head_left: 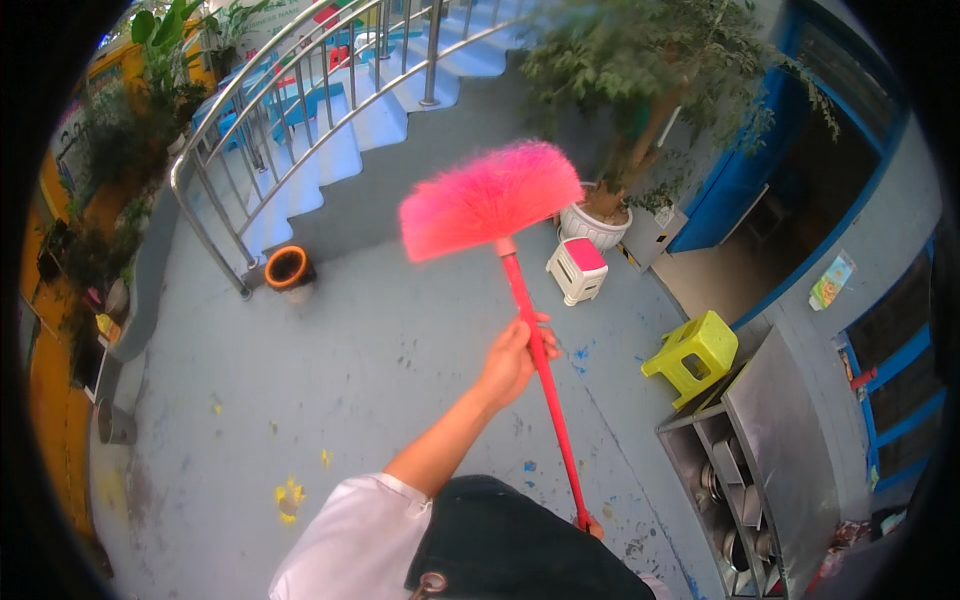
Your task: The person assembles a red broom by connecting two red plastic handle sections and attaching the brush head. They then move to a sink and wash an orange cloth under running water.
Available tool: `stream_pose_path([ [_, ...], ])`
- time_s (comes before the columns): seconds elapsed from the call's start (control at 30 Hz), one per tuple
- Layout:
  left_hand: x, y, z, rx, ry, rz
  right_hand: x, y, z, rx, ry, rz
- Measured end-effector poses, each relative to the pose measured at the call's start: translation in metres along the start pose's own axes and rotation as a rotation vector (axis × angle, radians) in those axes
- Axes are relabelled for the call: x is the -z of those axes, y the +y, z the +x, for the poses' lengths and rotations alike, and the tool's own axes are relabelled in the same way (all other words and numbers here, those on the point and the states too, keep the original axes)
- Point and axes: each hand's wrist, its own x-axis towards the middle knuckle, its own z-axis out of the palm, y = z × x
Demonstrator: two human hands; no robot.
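A broom with a fan of bright pink bristles (pixel 490 195) and a red pole (pixel 556 415) is held up in front of me, bristle end away. Around the upper part of the pole my left hand (pixel 512 358) is closed, with the arm reaching out from a white sleeve. Close to my dark apron (pixel 510 545), my right hand (pixel 592 527) grips the pole's lower end; only a few of its fingers show. The bristles look raised above the grey floor, though their exact height is hard to tell.
A potted tree (pixel 597 220), a white stool with a pink seat (pixel 578 270) and a yellow-green stool (pixel 695 355) stand to the right, beyond a metal cabinet (pixel 785 450) holding pans. An orange-rimmed bin (pixel 290 268) sits by the railed stairs (pixel 330 155). A blue-framed doorway (pixel 770 230) is open.
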Motion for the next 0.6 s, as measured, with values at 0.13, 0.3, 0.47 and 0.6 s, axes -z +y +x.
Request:
stream_pose_path([
  [0.13,-0.005,0.001,-0.008,0.006,-0.056,-0.011,0.002,0.007,-0.01,-0.032,-0.05,0.021],
  [0.3,-0.002,-0.013,-0.022,0.075,-0.152,0.099,0.006,-0.001,-0.015,-0.089,-0.172,-0.033],
  [0.47,0.009,-0.033,-0.035,0.174,-0.313,0.132,0.015,-0.018,-0.007,-0.089,-0.239,-0.081],
  [0.6,0.019,-0.045,-0.045,0.31,-0.524,0.041,0.02,-0.025,-0.003,-0.106,-0.282,-0.124],
])
